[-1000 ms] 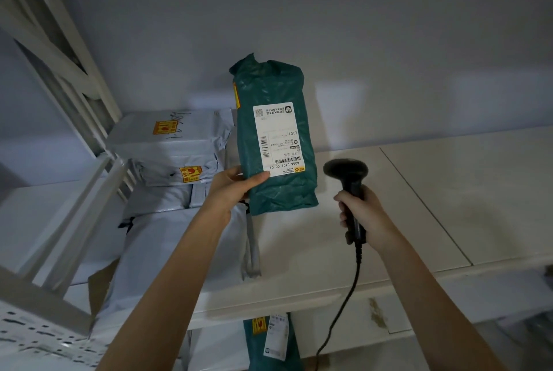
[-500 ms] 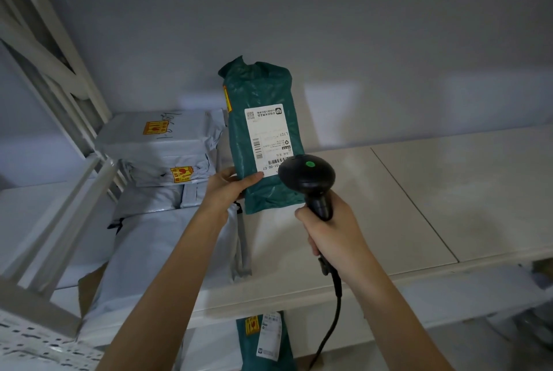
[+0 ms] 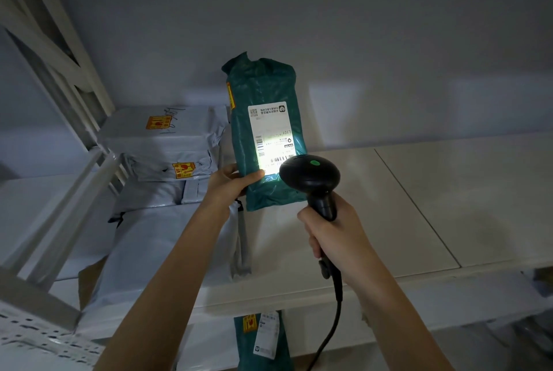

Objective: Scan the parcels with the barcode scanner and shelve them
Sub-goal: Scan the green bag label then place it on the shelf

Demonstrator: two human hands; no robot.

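Observation:
My left hand (image 3: 230, 183) holds a green plastic parcel (image 3: 264, 92) upright by its lower left edge, above the white shelf (image 3: 374, 215). A white shipping label (image 3: 270, 134) faces me on the parcel. My right hand (image 3: 335, 236) grips the handle of a black corded barcode scanner (image 3: 311, 176), whose head sits just in front of the label's lower right corner. The scanner's light falls bright on the barcode at the bottom of the label. A green dot glows on top of the scanner head.
Grey wrapped parcels (image 3: 161, 143) with yellow-red stickers are stacked at the shelf's left, on a large grey mailer (image 3: 161, 251). Another green parcel (image 3: 263, 337) stands on the shelf below. White rack struts (image 3: 62, 50) slant at the left. The wall is close behind.
My right hand has brought the scanner up and left, to the label. Its light now shines on the barcode. The parcel has stayed nearly still in my left hand.

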